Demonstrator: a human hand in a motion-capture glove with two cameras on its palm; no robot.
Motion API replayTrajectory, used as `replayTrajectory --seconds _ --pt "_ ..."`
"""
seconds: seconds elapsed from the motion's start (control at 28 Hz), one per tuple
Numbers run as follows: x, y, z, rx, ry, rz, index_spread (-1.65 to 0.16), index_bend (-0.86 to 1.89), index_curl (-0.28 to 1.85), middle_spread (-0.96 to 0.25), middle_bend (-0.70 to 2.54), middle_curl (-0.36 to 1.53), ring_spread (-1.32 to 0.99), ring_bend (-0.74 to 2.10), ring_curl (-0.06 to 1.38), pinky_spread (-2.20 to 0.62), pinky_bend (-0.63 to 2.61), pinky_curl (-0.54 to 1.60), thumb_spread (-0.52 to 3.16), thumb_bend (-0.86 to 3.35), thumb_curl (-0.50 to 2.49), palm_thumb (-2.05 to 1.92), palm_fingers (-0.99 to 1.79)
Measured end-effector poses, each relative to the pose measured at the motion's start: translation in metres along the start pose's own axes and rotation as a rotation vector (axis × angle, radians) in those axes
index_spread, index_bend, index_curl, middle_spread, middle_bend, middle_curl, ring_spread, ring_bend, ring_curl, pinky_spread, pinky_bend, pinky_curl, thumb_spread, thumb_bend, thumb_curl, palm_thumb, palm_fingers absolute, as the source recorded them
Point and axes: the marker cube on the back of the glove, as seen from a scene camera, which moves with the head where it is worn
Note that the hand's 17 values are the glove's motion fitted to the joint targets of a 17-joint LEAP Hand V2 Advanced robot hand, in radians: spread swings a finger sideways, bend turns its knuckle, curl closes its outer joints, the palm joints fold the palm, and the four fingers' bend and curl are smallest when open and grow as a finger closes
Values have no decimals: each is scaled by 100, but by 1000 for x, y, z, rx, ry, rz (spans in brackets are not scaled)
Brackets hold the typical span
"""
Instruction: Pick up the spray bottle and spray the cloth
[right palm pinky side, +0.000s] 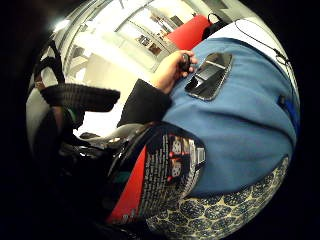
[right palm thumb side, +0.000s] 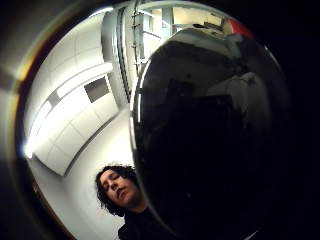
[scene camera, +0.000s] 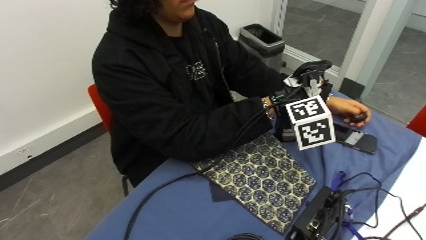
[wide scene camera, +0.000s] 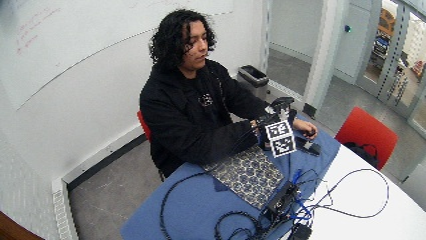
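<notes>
A black spray bottle (scene camera: 308, 71) with a red and black label (right palm pinky side: 159, 176) stands upright at the far end of the patterned cloth (scene camera: 266, 177), its base low over or on the cloth's edge. My gloved right hand (scene camera: 280, 100) grips the bottle just under its spray head, and the nozzle points away from the person. The bottle's dark body (right palm thumb side: 210, 135) fills the thumb side palm view. In the little finger side palm view the cloth (right palm pinky side: 225, 210) lies right below the bottle. The marker cube hides the bottle's lower part in the outside view.
The table has a blue cover (scene camera: 200, 215). Beyond the bottle a phone (scene camera: 357, 139) lies flat, and the bare left hand (scene camera: 349, 111) rests beside it holding a small dark object. A black device with cables (scene camera: 319, 215) sits at the near edge.
</notes>
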Motion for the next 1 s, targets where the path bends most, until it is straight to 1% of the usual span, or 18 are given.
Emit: replayTrajectory --seconds 0.07,0.11,0.21,0.29,0.36,0.39,0.54,0.64,0.79,0.89,1.0 --pt "-1 6 -4 15 42 24 -25 17 64 -15 66 61 -18 74 49 -26 56 43 129 -3 56 94 125" --pt "-3 10 -7 26 77 33 -24 18 64 -13 66 60 -15 65 46 -23 54 43 128 -4 55 91 114" --pt "-10 22 -17 49 208 60 -23 19 63 -8 61 58 -11 54 44 -18 51 43 128 -5 53 84 103" --pt "-17 30 -23 46 280 80 -22 17 62 -5 50 54 -9 48 43 -14 51 44 127 -5 52 80 87" --pt "-26 39 -30 42 340 91 -22 12 60 -3 42 52 -7 48 44 -10 54 45 126 -5 51 77 77" --pt "-31 44 -34 42 370 91 -22 7 58 -2 42 51 -6 48 44 -9 55 46 126 -4 50 76 74" --pt "-47 62 -46 24 470 90 -23 3 49 0 38 48 -4 47 41 -5 55 44 125 -3 49 76 69" --pt "-58 77 -55 -33 561 108 -24 6 45 2 34 46 -2 46 40 -1 54 43 124 -2 49 75 62" --pt "-70 90 -67 -110 631 143 -25 15 44 2 33 45 -1 40 38 7 42 40 123 -2 48 76 54" --pt "-78 98 -77 -146 682 177 -26 18 43 3 32 44 0 37 37 12 35 38 122 -1 47 76 52" --pt "-88 108 -93 -166 793 221 -26 19 43 3 31 43 1 35 36 15 28 35 122 -2 47 76 51"
